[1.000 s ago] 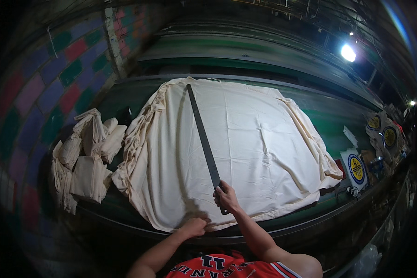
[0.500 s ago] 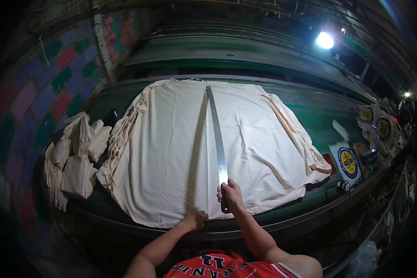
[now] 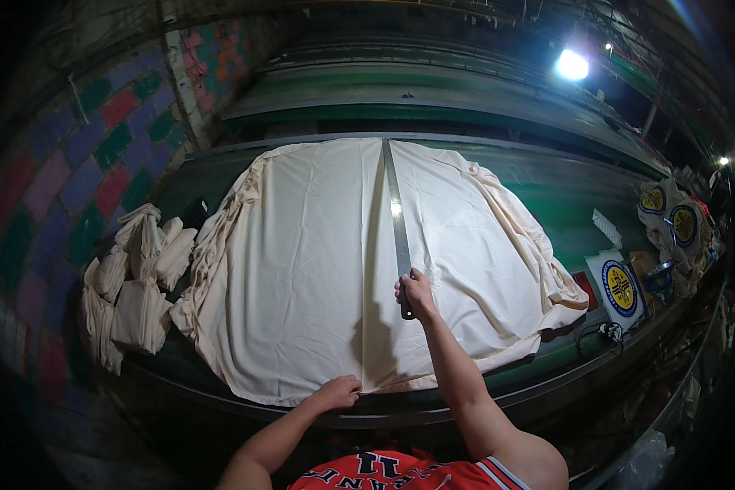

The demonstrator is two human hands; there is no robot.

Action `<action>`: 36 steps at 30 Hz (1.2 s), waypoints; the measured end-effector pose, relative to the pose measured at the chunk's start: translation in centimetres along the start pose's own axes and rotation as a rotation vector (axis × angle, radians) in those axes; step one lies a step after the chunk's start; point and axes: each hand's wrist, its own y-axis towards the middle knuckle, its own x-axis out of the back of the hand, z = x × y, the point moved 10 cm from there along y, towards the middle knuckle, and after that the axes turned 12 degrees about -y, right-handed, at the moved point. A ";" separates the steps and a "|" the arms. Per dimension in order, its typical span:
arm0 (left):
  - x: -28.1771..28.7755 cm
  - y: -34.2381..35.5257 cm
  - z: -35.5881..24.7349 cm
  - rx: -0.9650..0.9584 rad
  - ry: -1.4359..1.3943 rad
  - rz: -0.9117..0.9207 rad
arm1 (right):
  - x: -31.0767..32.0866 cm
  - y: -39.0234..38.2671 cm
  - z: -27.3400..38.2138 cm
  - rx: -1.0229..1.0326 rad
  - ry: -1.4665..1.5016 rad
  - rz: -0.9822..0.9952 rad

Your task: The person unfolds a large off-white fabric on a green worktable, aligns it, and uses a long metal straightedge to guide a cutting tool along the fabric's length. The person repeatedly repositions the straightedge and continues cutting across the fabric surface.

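My right hand (image 3: 416, 290) grips the dark lower end of a long flat metal ruler (image 3: 393, 188), held lengthwise over a large cream cloth (image 3: 294, 245); its far tip is at the cloth's back edge, a shadow along its left. My left hand (image 3: 343, 390) is closed at the cloth's near edge, fingers pinching the fabric there. The cloth lies spread and creased, bunched along both sides, with a fold line running from beside my left hand towards the back.
A green table (image 3: 171, 184) bears the cloth, folded cream bundles (image 3: 139, 318) at left and printed sheets (image 3: 621, 286), a cable and metal bowl at right. Behind are more long green tables (image 3: 327, 110). A painted block wall (image 3: 98, 147) stands left, a bright lamp (image 3: 572, 64) hangs upper right.
My right hand has moved forward and right with the ruler, which swung from slanting leftwards to nearly straight front-to-back, its tip further right and further back. My left hand stays at the near edge.
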 end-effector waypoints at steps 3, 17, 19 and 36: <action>-0.3 0.1 -0.1 0.001 0.007 0.050 | -0.3 0.9 -0.2 -0.031 0.002 -0.008; -2.1 0.3 -1.7 -0.060 0.237 0.254 | -6.9 -7.4 -0.5 -0.090 0.110 0.090; -1.8 0.4 -1.9 -0.061 0.214 0.232 | -7.6 -5.4 0.0 -0.092 0.094 0.084; -6.3 -0.7 -1.3 -0.288 -0.012 0.343 | -9.2 -0.5 1.5 -0.077 0.035 0.053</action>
